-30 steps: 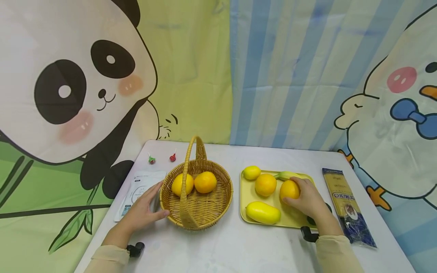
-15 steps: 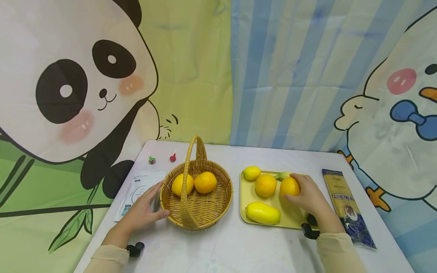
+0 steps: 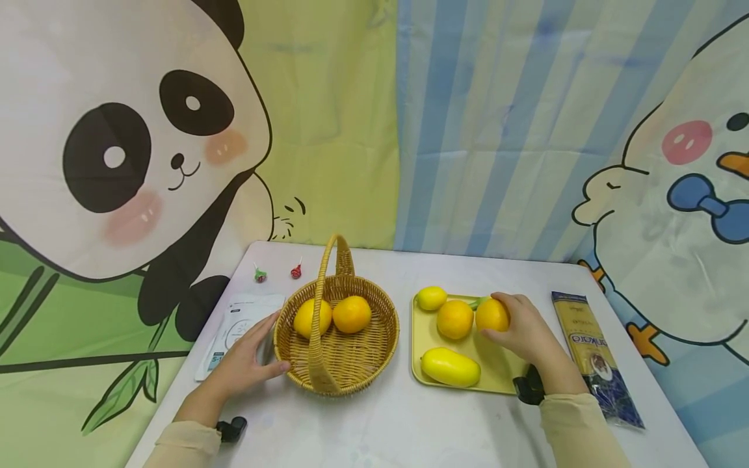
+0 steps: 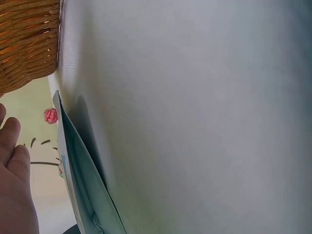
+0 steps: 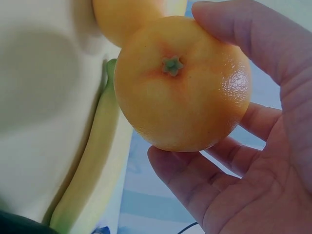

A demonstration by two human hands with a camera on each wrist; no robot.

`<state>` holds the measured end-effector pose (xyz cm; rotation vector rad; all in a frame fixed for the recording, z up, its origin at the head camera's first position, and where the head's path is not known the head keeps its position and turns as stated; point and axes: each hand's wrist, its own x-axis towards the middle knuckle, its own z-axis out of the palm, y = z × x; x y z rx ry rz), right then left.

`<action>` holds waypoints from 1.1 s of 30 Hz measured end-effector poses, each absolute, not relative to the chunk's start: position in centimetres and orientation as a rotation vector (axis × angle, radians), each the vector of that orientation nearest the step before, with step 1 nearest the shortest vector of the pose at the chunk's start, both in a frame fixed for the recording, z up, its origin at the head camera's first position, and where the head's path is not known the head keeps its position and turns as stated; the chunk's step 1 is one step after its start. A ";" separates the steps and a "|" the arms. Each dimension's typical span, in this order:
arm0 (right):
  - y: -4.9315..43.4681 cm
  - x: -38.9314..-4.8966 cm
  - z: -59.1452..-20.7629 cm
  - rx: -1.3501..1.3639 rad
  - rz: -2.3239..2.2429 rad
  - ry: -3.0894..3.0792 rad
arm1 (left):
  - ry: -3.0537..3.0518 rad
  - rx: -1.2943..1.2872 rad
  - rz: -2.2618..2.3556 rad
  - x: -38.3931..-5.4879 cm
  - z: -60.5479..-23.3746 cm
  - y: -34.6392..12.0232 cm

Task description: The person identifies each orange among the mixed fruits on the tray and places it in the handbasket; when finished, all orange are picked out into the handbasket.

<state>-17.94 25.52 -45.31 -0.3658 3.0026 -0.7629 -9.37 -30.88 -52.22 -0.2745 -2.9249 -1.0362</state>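
Right hand (image 3: pixel 523 330) is pinching the orange (image 3: pixel 492 316) over the tray (image 3: pixel 506 372), near its far edge, probably handling light, stiff, slick, so I'm favouring an equator grip; left hand (image 3: pixel 248 361), fingers extended, is thumbing the basket (image 3: pixel 358 386).

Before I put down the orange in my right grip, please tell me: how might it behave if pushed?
The orange would probably roll, as it looks nearly round. It may be slightly slippery in the right grip, since its skin shines. It is probably firm, because no dent shows where the grip touches it.
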 end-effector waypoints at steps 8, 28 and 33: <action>24.6 -18.1 -44.5 -0.354 -0.773 2.986 | -2.935 -0.257 -1.045 -9.3 -52.2 -30.9; 22.8 -18.8 -43.1 -0.427 -0.778 2.997 | -2.937 -0.232 -1.063 -9.3 -52.2 -30.9; 22.3 -18.9 -42.8 -0.426 -0.772 2.988 | -2.925 -0.251 -1.063 -9.3 -52.3 -31.0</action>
